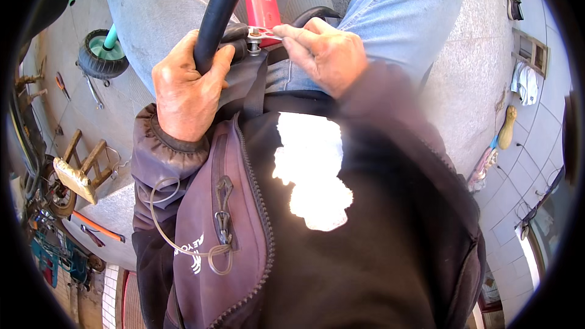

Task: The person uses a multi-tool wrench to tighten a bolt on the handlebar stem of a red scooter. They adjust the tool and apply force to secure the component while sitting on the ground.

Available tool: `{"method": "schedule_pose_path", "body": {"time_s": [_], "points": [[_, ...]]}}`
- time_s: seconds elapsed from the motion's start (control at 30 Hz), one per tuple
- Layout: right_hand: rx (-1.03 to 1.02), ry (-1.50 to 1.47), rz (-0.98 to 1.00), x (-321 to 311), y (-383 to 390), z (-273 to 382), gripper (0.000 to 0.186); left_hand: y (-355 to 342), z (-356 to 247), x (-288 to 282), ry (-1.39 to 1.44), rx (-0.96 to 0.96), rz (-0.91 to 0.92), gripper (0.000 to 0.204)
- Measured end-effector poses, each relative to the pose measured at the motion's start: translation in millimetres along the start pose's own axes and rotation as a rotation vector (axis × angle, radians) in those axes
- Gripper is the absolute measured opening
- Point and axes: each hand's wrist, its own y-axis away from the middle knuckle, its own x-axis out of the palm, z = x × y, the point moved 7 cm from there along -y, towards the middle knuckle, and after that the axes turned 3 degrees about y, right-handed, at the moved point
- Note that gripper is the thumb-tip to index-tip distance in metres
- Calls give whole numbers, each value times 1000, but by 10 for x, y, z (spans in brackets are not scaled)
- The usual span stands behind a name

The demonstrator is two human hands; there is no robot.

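My left hand (190, 88) is closed around the lower end of a black tube (222, 15), which slants up and away from me. Beside it, a bolt with a nut (254, 41) sits at a dark bracket between my thighs. The thumb and fingers of my right hand (329, 55) pinch a small silver wrench (271, 34), whose far end lies at the nut. Behind the bolt rises a red frame tube (262, 0) with pale lettering. A black strap (257, 85) hangs below the bolt. My left fingers partly hide the bracket.
At the left, a small black wheel (103, 55) with a mint-green hub lies on the floor near pliers (62, 85) and a spanner (93, 91). A wooden stool (79, 170) stands lower left. At the right are a gourd (507, 128) and a shoe (514, 1).
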Motion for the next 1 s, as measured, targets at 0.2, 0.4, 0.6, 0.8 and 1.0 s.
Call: {"method": "schedule_pose_path", "body": {"time_s": [0.2,0.4,0.6,0.8,1.0], "points": [[-58,-255,-22,162,-200,-162,31,-69,-40,-58,49,-10,-22,32],[269,-572,-81,73,-32,-309,31,8,-41,-28,17,-24,-9,32],[85,-422,-92,-87,-7,78,24,1,-23,-27,36,-17,-19,31],[-28,-150,-120,-280,19,342,26,-4,-37,-20,33,-5,-16,31],[-52,4,-106,-319,-11,462,26,-3,-51,-21,1,4,-1,32]]}}
